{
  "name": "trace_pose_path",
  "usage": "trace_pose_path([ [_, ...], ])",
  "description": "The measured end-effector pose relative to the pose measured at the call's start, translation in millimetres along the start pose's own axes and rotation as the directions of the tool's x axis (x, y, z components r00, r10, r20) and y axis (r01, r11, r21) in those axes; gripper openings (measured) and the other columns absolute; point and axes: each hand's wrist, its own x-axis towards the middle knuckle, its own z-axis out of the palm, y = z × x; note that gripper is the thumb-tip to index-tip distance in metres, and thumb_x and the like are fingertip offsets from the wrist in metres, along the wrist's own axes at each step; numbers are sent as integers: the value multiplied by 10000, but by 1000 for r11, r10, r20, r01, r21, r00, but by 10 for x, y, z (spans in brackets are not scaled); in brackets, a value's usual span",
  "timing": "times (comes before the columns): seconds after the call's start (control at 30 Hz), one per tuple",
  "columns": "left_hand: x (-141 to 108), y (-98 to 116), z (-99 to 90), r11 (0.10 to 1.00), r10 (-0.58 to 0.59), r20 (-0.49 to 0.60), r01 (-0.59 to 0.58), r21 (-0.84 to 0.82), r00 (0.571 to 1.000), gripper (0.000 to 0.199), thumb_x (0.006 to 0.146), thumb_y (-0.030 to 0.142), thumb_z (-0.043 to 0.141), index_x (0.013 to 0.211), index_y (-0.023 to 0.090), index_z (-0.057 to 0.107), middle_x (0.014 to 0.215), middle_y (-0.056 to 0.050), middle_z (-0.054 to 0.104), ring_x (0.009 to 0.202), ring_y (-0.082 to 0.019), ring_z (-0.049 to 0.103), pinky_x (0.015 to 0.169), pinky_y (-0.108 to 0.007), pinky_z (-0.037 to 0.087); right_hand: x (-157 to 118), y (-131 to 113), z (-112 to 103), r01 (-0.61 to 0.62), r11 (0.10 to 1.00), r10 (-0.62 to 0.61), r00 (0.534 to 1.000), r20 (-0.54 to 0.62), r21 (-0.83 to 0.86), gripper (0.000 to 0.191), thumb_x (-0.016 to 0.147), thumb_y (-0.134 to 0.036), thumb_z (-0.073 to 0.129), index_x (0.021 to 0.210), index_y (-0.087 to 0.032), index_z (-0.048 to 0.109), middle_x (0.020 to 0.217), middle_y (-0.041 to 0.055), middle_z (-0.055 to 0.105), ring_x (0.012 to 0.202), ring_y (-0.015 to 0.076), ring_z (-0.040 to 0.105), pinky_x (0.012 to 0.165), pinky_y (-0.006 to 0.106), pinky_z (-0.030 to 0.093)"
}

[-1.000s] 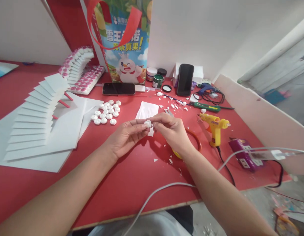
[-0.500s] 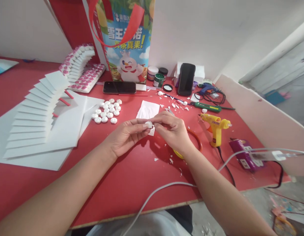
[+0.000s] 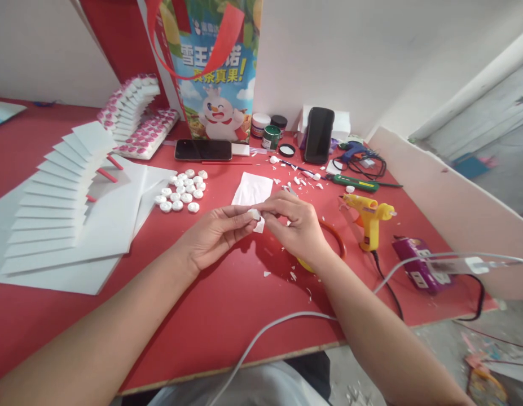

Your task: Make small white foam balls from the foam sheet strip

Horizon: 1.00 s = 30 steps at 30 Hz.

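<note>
My left hand (image 3: pixel 221 235) pinches a small round white piece (image 3: pixel 255 214) between thumb and fingertips, above the red table. Close against its right side, my right hand (image 3: pixel 294 224) has thumb and fingers pressed together; whatever is between them is hidden. Beneath the hands lies a white paper sheet (image 3: pixel 251 189). A group of similar white pieces with swirled tops (image 3: pixel 185 190) sits left of it. Partly covered by my right hand is a tool with an orange and yellow handle (image 3: pixel 339 243). White shavings (image 3: pixel 293 276) are scattered around it.
A yellow glue gun (image 3: pixel 371 217) and a purple box (image 3: pixel 417 265) stand at the right, with a pale cable (image 3: pixel 282 321) crossing the front. White fanned panels (image 3: pixel 49 206) fill the left. Behind are a phone (image 3: pixel 204 150), paint jars (image 3: pixel 271 137) and a printed bag (image 3: pixel 216 84).
The whole view has shifted slightly, so things appear a little further left. Both hands keep nearly the same pose around the white piece, which seems turned slightly.
</note>
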Motion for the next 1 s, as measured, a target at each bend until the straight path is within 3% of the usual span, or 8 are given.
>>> trace_pose_path([
  [0.4,35,-17,-73,999,31,118,-33,19,993,237,669,156,918,827,48,779,727,-32,696,651,-61,639,669,-113,558,-26,23,19,94,992,-95,995,-11,-85,328,880,-110,529,993,-244,806,888,52,688,765,138,647,700,275,517],
  [0.63,33,-37,-66,1000,19,102,-21,20,995,177,704,140,892,811,62,774,717,-37,692,651,-70,643,661,-122,563,-43,20,12,127,970,-124,992,25,-206,311,897,-127,532,1037,-217,794,943,76,710,800,152,666,689,263,522],
  [0.8,44,-31,-65,999,34,98,-31,-32,995,255,633,137,931,806,42,769,705,-34,683,638,-76,641,629,-130,569,-60,32,13,184,935,-170,983,72,-304,318,926,-149,511,1116,-181,765,989,97,713,787,155,661,687,268,523],
  [0.9,60,-21,-81,996,52,87,-45,-83,995,217,638,128,921,760,46,762,716,-48,688,646,-84,643,628,-141,573,-58,23,9,140,948,-137,990,31,-285,364,935,-147,496,1222,-164,719,996,100,706,784,154,648,684,273,521],
  [1.0,77,-13,-97,993,56,72,-48,-108,996,120,704,94,863,763,60,765,729,-56,695,648,-81,636,613,-136,561,-44,9,13,26,990,-29,999,-20,-139,373,921,-140,505,1228,-178,713,927,67,701,773,143,639,671,264,517],
])
